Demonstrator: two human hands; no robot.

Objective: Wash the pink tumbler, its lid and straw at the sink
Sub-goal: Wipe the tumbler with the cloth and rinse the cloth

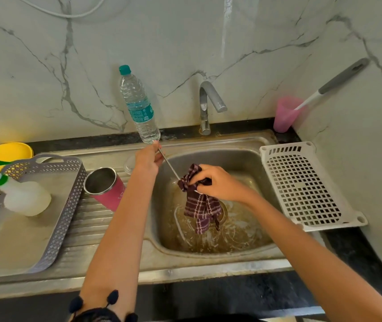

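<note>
Soft even daylight, slightly blurry, with wide-angle edge bending.

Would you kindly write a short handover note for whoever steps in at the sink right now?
Left hand: grip shut on the metal straw, held over the sink basin.
Right hand: grip shut on the checked cloth, wrapped round the straw's lower end.
Pink tumbler: open, tilted on the drainboard beside the grey tray.
Lid: seemingly the clear piece behind the left wrist.
Tap is off.
Left: finish straw; whether tumbler and lid are washed is unclear.
</note>
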